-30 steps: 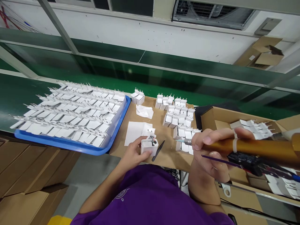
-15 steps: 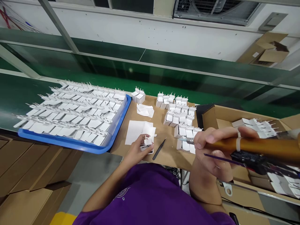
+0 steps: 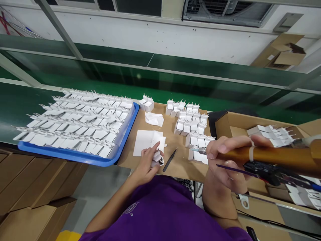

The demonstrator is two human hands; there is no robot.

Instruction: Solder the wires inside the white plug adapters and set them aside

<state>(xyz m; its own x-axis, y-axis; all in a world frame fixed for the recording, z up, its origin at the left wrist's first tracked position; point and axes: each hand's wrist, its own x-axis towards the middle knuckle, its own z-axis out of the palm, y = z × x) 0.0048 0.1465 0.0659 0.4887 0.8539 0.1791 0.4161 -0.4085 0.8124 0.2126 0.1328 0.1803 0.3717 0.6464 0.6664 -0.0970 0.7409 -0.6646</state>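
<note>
In the head view, my left hand (image 3: 147, 164) is closed around a small white plug housing (image 3: 157, 156) near the table's front edge, with dark parts showing in its open side. My right hand (image 3: 229, 160) grips an orange-handled electric screwdriver (image 3: 281, 156), its metal tip pointing left over the white housings (image 3: 198, 140). A thin dark strip and a black switch part run under the orange handle. Black tweezers (image 3: 170, 160) lie just right of my left hand. White paper sheets (image 3: 144, 142) lie behind it, and a crumpled white cloth (image 3: 154, 119) lies farther back.
On the left, a blue tray (image 3: 100, 162) holds many rows of white housings. Two more housings (image 3: 146, 103) stand beyond the tray's right corner. An open cardboard box (image 3: 237, 122) with white housings is at the right. Brown boxes (image 3: 27, 217) are stacked at the lower left.
The fingers of my left hand have shifted over the housing, which is now tilted differently. My right hand and the screwdriver keep nearly the same position.
</note>
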